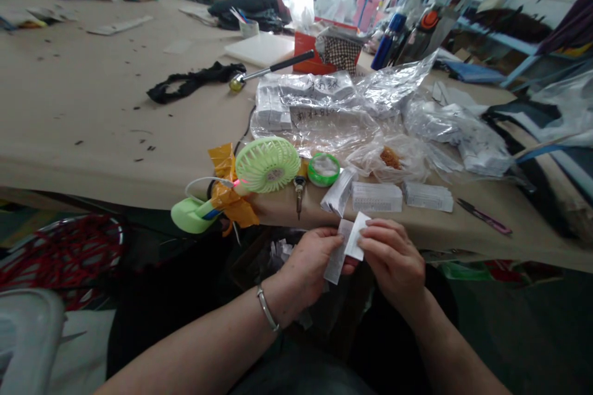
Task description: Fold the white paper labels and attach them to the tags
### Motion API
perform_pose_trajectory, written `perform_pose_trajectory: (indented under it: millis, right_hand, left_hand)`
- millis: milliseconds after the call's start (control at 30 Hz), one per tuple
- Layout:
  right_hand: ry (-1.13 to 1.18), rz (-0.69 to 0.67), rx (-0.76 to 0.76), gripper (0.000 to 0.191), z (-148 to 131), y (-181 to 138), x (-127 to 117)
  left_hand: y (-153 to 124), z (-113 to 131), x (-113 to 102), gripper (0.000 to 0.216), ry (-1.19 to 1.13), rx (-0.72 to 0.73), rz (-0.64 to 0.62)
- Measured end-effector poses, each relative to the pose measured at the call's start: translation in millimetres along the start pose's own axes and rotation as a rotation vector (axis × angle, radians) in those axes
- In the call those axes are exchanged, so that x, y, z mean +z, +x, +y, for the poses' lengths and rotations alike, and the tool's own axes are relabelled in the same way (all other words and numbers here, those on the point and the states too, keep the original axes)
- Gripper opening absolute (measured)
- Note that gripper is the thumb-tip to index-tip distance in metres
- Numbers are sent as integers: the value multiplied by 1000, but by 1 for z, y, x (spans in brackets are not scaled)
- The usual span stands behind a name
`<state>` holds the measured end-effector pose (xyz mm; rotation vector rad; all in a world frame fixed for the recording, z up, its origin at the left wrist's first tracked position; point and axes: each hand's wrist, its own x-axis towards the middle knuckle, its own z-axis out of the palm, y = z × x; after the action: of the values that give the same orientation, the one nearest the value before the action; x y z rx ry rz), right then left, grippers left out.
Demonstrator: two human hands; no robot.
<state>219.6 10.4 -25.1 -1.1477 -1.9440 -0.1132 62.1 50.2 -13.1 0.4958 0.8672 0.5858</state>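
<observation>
My left hand point(308, 262) is closed on a strip of printed labels point(336, 265), thumb on top, just below the table's front edge. My right hand point(393, 262) pinches a white folded label point(356, 237) right beside that strip; the two pieces overlap or touch. On the table edge just beyond lie stacks of printed labels: a fanned one point(338, 192), a middle one point(376, 197) and a right one point(427, 196). A green-rimmed round tub point(323, 170) with white content stands behind them.
A green fan point(267, 165) is taped to the table edge, with a pointed tool point(299, 194) beside it. Pink-handled snips point(484, 216) lie at right. Farther back are plastic-wrapped label bundles point(306, 95), a hammer-like tool point(273, 71) and a black cloth strip point(192, 81).
</observation>
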Motion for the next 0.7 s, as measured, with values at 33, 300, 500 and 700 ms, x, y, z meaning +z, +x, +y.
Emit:
perform_pose_trajectory:
  millis: [33, 300, 500, 700]
  right_hand:
    - [39, -34, -37, 17, -6, 0, 2]
    - [92, -155, -81, 17, -19, -10, 16]
    - [22, -142, -46, 29, -7, -12, 0]
    - [-590, -86, 280, 52, 63, -25, -43]
  left_hand:
    - [-1, 0, 0, 14, -36, 17, -29]
    - [-5, -3, -3, 19, -221, 38, -49]
    - [-6, -4, 0, 8, -100, 7, 14]
    - [-8, -4, 5, 8, 58, -103, 149]
